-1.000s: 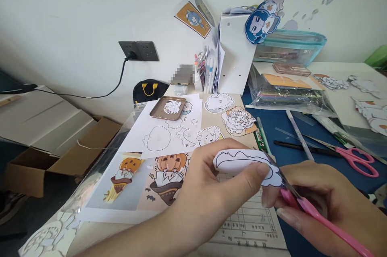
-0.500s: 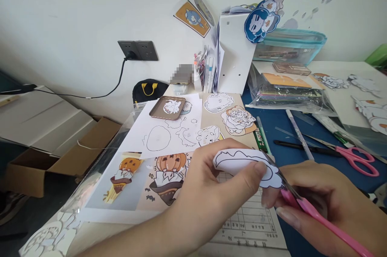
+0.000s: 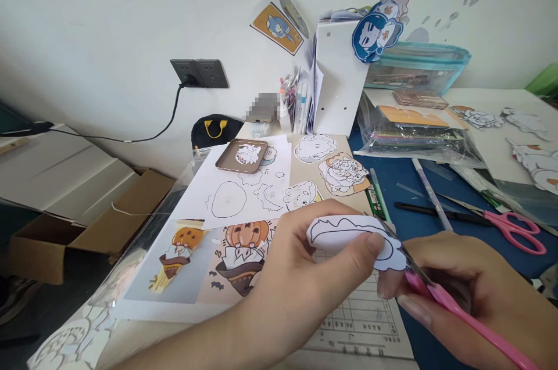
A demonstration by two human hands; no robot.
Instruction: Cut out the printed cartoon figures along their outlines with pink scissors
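The left hand [image 3: 305, 265] is pinching a white paper cut-out [image 3: 349, 232] between thumb and fingers, holding it above the gridded sheet [image 3: 361, 318], while the right hand [image 3: 471, 294] is gripping pink-handled scissors [image 3: 436, 294] whose blades are meeting the cut-out's right edge. The two hands are working close together, the cut-out bridging them over the table [image 3: 436, 184]. The gridded sheet is bearing printed characters too small to read.

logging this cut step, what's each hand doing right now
Left hand: closed, thumb and fingers pinching the white paper cutout.
Right hand: closed on the pink-handled scissors, blades at the cutout's edge.
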